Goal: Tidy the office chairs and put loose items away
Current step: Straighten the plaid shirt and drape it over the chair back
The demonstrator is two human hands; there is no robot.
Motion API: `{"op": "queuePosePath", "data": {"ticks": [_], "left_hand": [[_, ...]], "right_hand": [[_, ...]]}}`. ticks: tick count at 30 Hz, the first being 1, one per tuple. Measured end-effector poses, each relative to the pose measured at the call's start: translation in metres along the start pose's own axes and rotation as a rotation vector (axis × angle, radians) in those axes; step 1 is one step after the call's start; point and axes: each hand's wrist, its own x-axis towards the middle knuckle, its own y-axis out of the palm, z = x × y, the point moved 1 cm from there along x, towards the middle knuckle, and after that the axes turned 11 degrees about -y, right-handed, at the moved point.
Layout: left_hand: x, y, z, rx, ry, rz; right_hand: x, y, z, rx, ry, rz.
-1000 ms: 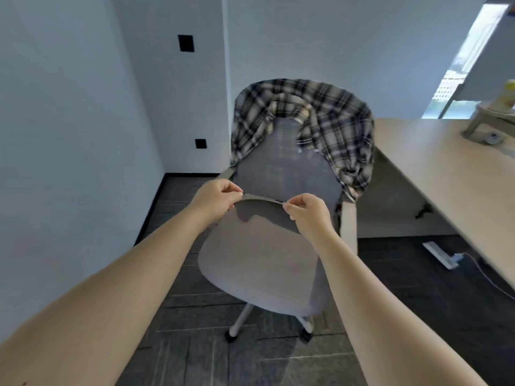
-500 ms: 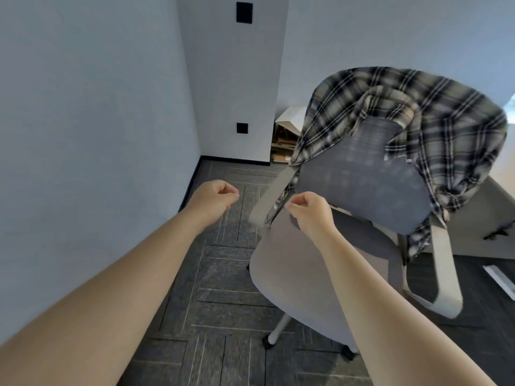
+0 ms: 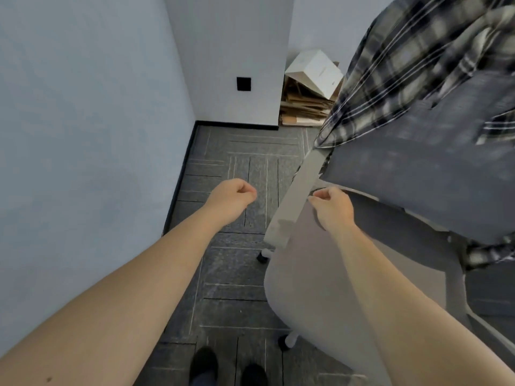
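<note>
Over mesh chair (image 3: 418, 168), soft plaid shirt (image 3: 395, 65)

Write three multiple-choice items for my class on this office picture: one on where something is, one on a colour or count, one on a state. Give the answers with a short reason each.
1. Where is the plaid shirt?
A. Draped over the office chair's backrest
B. Lying on the floor
C. Held in the left hand

2. How many shoes show at the bottom edge?
A. One
B. Two
C. Four

3. What is the state of the left hand?
A. Flat and spread open
B. Curled shut, holding nothing
C. Gripping the armrest

Answers:
1 A: the shirt hangs over the top of the backrest of the office chair.
2 B: two dark shoes stand side by side on the carpet tiles.
3 B: its fingers are curled in above the floor, apart from the armrest, with nothing visible in them; the right hand is the one beside the armrest.
</note>
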Motion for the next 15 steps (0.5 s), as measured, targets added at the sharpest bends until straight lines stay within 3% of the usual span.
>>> {"op": "queuePosePath", "data": {"ticks": [7,15], "left_hand": [[0.107,0.013,0.008,0.065,-0.019,0.167],[0.185,0.022,0.002,0.099,-0.012,0.32]], "right_hand": [[0.071,0.051,-0.033,0.008,0.196,-0.089],[0.121,0.08,-0.05,0.241,0.377,-0.369]]}}
